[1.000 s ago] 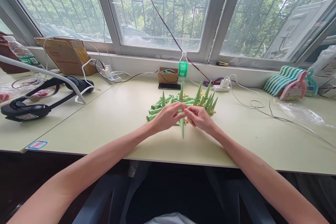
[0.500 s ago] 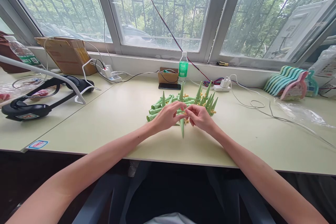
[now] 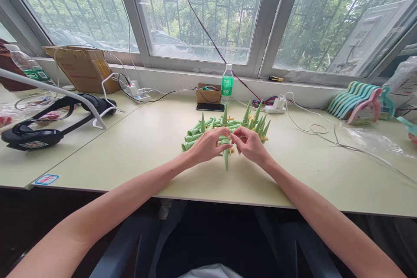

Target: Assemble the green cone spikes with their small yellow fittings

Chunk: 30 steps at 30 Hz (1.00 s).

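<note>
From the head view, a heap of green spiked pieces (image 3: pixel 193 137) is seen on the desk (image 3: pixel 130 152), beneath both hands. The left hand (image 3: pixel 206 144) is loosely arched, thumb and forefinger parted; the right hand (image 3: pixel 253 145) is nearly pinched. Anything held cannot be made out. Light, steady fingertip pressure seems best kept.

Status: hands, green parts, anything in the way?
Left hand and right hand close together at green parts; grip unclear. Several spikes point up. Phone and bottle beyond, apparently not blocking.
</note>
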Tool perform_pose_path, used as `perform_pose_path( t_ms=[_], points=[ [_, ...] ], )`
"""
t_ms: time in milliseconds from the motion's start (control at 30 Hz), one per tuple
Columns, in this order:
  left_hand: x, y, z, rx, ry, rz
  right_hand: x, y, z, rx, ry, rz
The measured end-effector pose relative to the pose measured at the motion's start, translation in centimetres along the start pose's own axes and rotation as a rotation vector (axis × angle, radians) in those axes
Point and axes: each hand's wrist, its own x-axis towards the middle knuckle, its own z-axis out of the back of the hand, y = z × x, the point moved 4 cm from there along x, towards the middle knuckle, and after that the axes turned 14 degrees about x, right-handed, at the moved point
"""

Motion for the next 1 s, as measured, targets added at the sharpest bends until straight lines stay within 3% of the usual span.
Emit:
perform_pose_path(
  t_ms=[167,1000],
  points=[
    [-0.19,0.11,-0.49,0.011,0.093,0.010,0.06,0.05,0.10,-0.024,-0.026,0.003],
    [-0.23,0.31,-0.94,-0.021,0.144,0.055,0.05,0.37,-0.02,-0.107,-0.002,0.009]
  ],
)
